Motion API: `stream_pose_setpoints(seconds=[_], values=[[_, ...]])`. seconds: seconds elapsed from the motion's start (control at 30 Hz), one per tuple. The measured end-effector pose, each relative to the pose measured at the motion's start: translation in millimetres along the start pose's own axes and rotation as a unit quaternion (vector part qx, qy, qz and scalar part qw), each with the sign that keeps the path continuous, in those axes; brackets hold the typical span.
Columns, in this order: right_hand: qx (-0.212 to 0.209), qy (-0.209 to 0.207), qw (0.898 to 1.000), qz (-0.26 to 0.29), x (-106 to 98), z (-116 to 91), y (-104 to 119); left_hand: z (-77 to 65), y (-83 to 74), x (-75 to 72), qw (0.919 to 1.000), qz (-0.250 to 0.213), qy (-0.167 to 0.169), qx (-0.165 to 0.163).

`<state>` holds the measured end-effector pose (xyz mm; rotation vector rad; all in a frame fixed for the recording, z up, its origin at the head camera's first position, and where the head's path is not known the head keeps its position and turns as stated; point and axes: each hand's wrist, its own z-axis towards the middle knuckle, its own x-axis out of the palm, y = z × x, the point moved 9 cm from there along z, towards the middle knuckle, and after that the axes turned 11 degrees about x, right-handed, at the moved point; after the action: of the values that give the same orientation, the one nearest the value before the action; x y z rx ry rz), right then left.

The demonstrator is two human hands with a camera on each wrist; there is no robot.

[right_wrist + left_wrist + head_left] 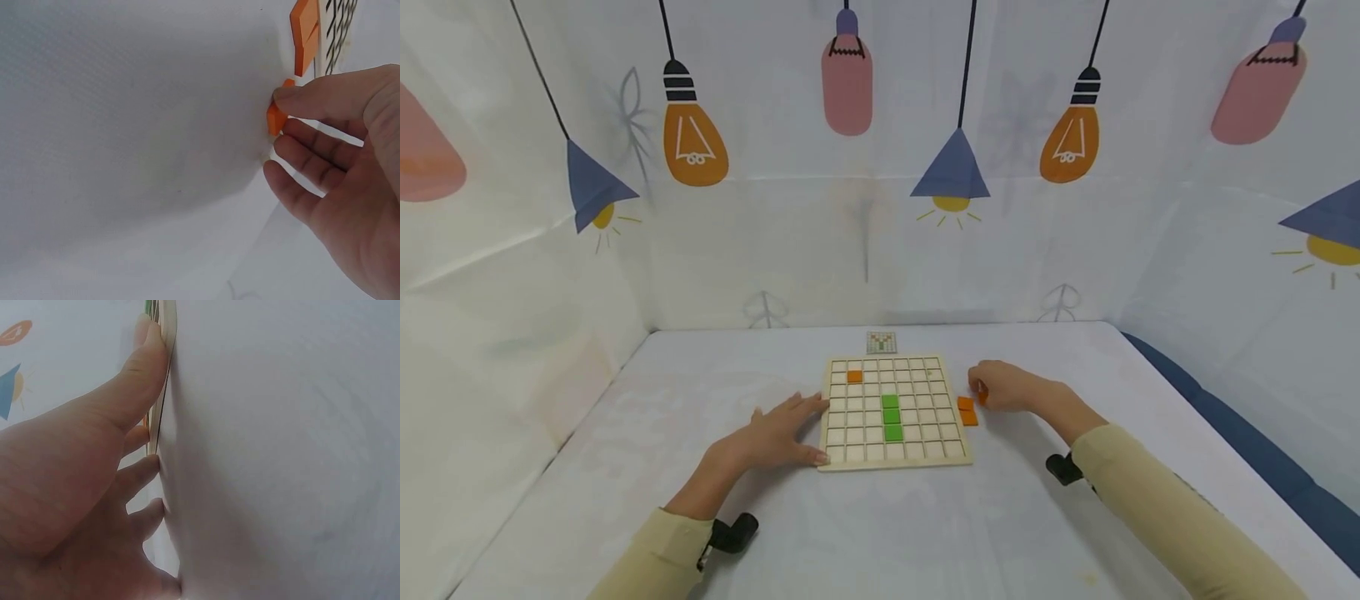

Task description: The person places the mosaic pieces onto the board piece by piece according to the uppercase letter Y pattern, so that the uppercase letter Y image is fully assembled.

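A pale wooden grid board (925, 461) lies flat on the white table. Along its left edge rests my left hand (782, 432), fingers spread and thumb at the near left corner. In the left wrist view, the thumb (140, 378) lies against the thin side of the board (167, 337). Right of the board, my right hand (1011, 387) pinches an orange square tile (275, 119) low over the table, thumb on top. Two other orange tiles (304, 28) lie between this hand and the board. Three green tiles (891, 415) form a column in the grid, and one orange tile (854, 377) sits at its upper left.
A small card (882, 342) printed with a coloured grid pattern lies just behind the board. White cloth walls (865, 250) with printed lamps enclose the table (880, 533) at the back and sides. Blue material (1240, 442) shows beyond the right table edge.
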<state>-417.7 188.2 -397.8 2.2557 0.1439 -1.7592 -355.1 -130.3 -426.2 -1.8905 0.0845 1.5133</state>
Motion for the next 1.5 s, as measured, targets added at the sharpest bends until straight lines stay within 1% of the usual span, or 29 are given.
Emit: stream_pose_setpoints(seconds=[0.27,0.43,0.57,0.77,1.1,1.37,1.5], values=[[-0.005,-0.006,1.000,0.007,4,2,-2,-0.7,1.5,1.1,1.0000,-0.001,0.001,-0.002],[0.007,-0.008,1.000,0.005,8,4,-4,-0.4,3.5,3.7,1.0000,-0.006,-0.001,-0.001],[0.013,-0.010,1.000,0.002,9,4,-6,0.5,2.2,5.0,1.0000,-0.010,-0.002,0.000],[0.023,-0.006,1.000,0.010,12,3,-8,0.5,0.2,4.5,1.0000,-0.003,0.003,-0.006],[0.029,-0.011,1.000,0.006,6,3,-8,0.2,-3.9,-1.8,0.9999,-0.009,-0.001,-0.005],[0.025,-0.018,1.000,0.007,5,5,-7,1.3,-1.6,-1.7,0.9999,-0.009,-0.004,-0.004],[0.023,-0.018,1.000,0.003,5,7,-4,-0.3,-2.4,-1.6,0.9999,-0.013,-0.003,-0.006]])
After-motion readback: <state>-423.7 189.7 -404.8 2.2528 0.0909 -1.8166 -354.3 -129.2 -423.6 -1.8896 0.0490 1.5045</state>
